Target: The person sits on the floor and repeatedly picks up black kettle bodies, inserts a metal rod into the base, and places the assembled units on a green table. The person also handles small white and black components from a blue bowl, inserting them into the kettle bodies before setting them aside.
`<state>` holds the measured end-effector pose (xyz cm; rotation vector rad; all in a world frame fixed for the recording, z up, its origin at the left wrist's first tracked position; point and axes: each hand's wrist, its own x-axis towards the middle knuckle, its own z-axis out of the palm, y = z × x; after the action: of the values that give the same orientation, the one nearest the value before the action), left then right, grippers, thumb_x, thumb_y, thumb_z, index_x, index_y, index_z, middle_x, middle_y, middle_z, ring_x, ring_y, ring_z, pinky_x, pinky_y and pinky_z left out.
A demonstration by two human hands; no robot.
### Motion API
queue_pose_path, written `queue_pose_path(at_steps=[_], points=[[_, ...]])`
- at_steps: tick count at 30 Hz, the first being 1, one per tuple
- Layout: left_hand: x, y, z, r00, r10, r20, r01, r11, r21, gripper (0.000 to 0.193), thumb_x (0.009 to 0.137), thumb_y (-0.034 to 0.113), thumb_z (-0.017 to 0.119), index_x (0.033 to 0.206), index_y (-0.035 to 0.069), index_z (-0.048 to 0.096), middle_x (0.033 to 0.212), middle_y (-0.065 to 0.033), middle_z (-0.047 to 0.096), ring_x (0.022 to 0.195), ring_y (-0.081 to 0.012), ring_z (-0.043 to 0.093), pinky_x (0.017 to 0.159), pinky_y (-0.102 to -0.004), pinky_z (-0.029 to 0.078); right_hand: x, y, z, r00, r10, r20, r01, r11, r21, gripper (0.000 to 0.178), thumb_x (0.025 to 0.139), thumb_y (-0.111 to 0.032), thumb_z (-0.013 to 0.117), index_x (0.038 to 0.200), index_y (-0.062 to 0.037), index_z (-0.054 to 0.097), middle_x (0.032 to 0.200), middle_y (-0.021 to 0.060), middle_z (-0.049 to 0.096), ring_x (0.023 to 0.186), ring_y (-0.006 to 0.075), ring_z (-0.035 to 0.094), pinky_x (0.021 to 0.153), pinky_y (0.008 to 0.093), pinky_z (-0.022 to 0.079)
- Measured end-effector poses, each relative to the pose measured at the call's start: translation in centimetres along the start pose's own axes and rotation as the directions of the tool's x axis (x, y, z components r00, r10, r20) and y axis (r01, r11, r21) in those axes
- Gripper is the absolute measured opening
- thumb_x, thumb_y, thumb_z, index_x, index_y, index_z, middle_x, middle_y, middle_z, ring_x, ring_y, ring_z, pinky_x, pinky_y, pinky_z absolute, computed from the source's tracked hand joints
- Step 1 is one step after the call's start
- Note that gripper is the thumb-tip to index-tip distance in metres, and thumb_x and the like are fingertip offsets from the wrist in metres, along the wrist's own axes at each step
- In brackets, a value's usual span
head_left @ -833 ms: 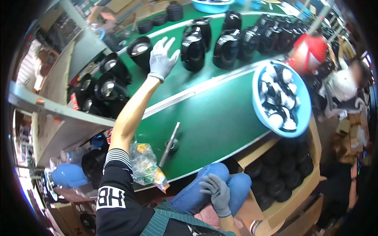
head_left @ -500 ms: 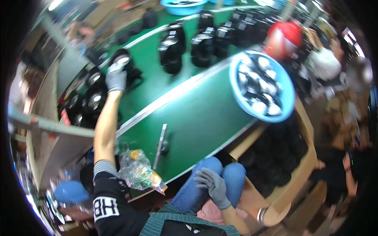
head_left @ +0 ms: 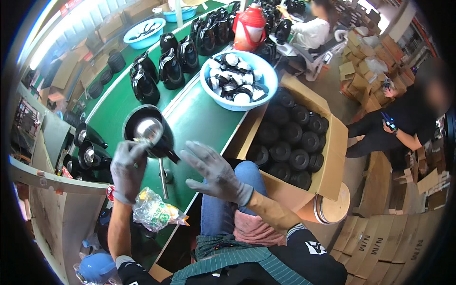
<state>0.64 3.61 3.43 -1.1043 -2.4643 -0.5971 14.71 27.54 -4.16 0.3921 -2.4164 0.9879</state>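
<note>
My left hand [head_left: 127, 172], in a grey glove, pinches the rim of a glossy black jug body [head_left: 165, 138] over the green bench. Its wide mouth faces me, with shiny metal visible inside. My right hand [head_left: 217, 175], also gloved, is spread open just right of the jug's handle end, apart from it. Below the jug a metal rod [head_left: 163, 179] stands on the bench. A crumpled clear plastic bag [head_left: 154, 211] lies near my left wrist. Several more black jug bodies [head_left: 91, 154] sit at the left, mouths toward me.
A blue basin [head_left: 240, 105] of black-and-silver parts stands on the bench's right edge. Beside it, an open carton [head_left: 332, 156] holds black round pieces. Black jugs [head_left: 171, 70] line the green bench [head_left: 218, 124] near a red flask [head_left: 250, 28]. One person stands right; another sits beyond.
My left hand has brought a jug body from the far left closer to me. My right hand has risen from my lap toward it. The view has swung rightward.
</note>
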Motion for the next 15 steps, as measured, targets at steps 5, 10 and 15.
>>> queue_pose_path(at_steps=[5,10,15], points=[[-3.1,9.8,-1.2,0.984,0.147,0.099,-0.139,0.987,-0.086,0.035,0.082,-0.001,0.078,0.114,0.012,0.077,0.101,-0.0101,0.068,0.093,-0.0316,0.068,0.079,-0.0435,0.057,-1.0,-2.7,-3.7,0.976,-0.215,-0.04,0.195,0.939,-0.284,0.053,0.094,-0.013,0.073,0.144,-0.0088,0.056,0.153,0.0185,0.051,0.15,0.04,0.047,0.118,0.0533,0.044],[-5.0,14.8,-1.5,0.94,0.331,0.076,-0.317,0.935,-0.159,0.032,0.083,0.005,0.079,0.114,0.013,0.078,0.106,-0.0071,0.071,0.104,-0.0287,0.071,0.087,-0.0436,0.058,-6.2,-4.7,-7.9,0.996,-0.066,-0.052,0.059,0.99,-0.126,0.033,0.088,-0.007,0.08,0.118,-0.0028,0.065,0.134,0.0173,0.066,0.132,0.0367,0.065,0.107,0.046,0.056],[-10.8,12.1,3.5,0.883,-0.43,-0.189,0.187,0.691,-0.699,0.041,0.097,-0.003,0.068,0.138,-0.006,0.063,0.135,-0.0177,0.068,0.125,-0.0251,0.066,0.114,-0.0418,0.05,-11.6,-4.2,-10.8,0.973,0.109,-0.202,-0.087,0.989,0.116,0.046,0.075,-0.002,0.095,0.11,-0.0051,0.066,0.135,0.0177,0.071,0.128,0.0363,0.07,0.105,0.0438,0.059]])
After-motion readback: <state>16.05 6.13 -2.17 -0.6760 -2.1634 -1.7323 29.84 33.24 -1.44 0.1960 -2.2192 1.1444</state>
